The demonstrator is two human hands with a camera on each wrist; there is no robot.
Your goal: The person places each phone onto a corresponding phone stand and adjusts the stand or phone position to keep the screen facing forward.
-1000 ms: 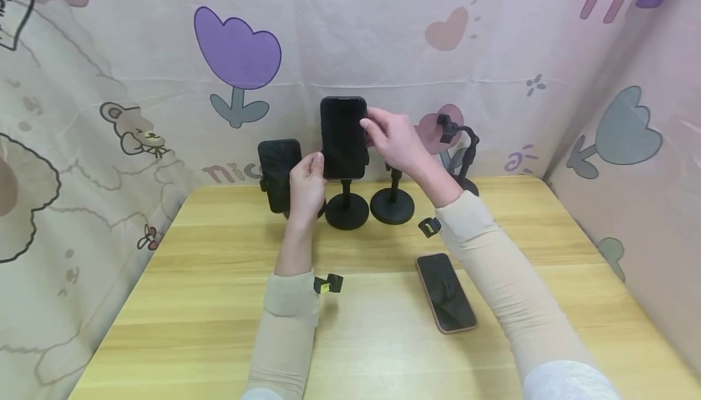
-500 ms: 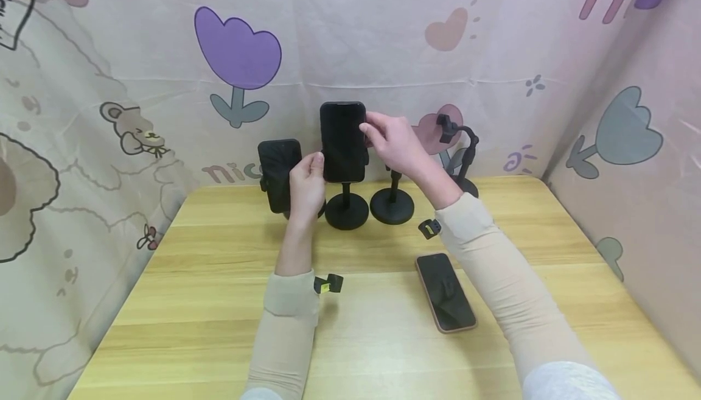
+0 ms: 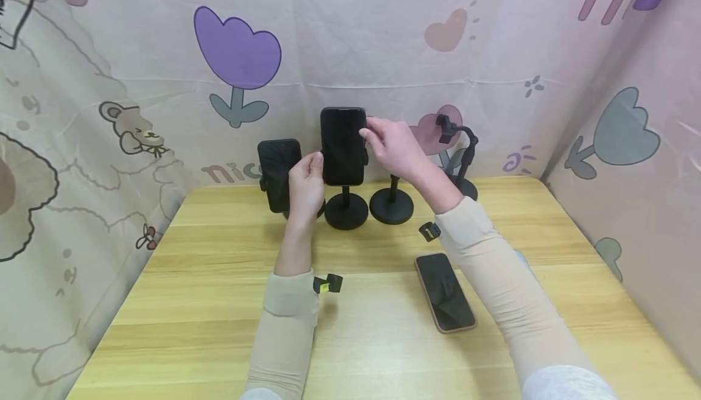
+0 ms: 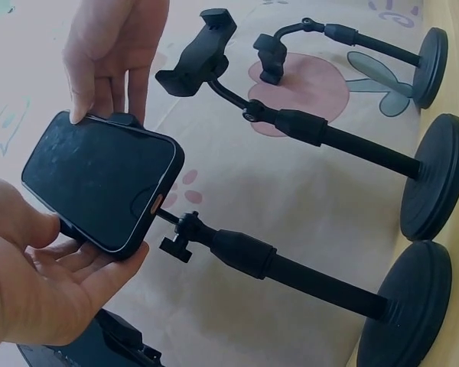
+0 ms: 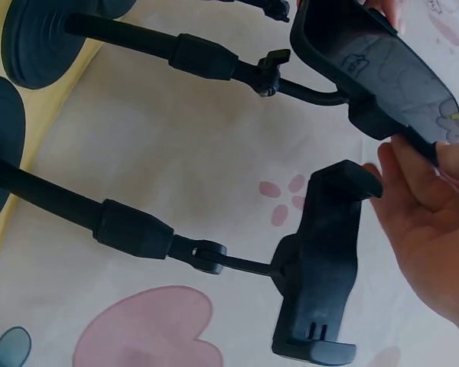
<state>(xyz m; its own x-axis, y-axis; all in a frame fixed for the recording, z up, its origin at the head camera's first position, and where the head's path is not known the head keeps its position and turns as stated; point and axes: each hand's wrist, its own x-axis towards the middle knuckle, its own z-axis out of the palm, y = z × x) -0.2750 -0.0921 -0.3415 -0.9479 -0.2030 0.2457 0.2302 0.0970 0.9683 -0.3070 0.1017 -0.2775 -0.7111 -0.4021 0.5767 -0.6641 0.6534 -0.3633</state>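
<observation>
R grip pinches black smartphone by its R edge, thumb in front; L grip holds opp. edge. It's btwn the two, in clamp of phone stand below, long axis approx. vert.; neither hand's nearer, both touching.

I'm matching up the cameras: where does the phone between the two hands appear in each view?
Head: the phone is just above centre.
Left wrist: left of centre.
Right wrist: top right, cut off by the upper edge.
Shared landmark: the pink flower, right of the phone in the head view, upper right in left wrist, bottom left in right wrist.
</observation>
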